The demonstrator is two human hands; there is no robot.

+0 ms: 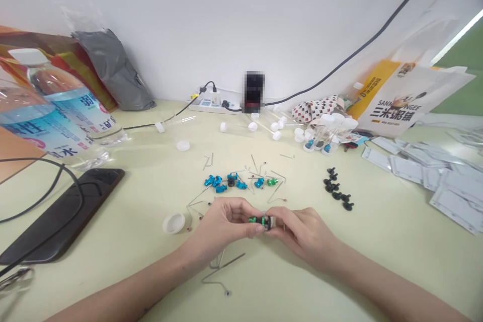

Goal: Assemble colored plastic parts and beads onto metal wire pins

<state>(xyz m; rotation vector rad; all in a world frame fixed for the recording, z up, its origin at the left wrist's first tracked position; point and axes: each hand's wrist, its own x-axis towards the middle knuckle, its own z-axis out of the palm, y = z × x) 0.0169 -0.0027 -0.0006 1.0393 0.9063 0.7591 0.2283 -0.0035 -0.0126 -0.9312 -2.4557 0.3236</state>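
Observation:
Between thumb and fingers, my left hand pinches a small green-and-black cylindrical metal part. My right hand grips the black-ringed right end of the same part, partly hidden by the fingers. Just beyond my hands lie several small blue metal parts, a green one and a black one. Bent metal hex keys are scattered around and below my hands. A white round cap rests left of my left hand. Several black knob-like pieces sit to the right.
A dark phone with a cable over it and water bottles stand left. Clear tubes with white caps, a power strip and a dark device are near the wall. Right are a paper bag and flat white pieces.

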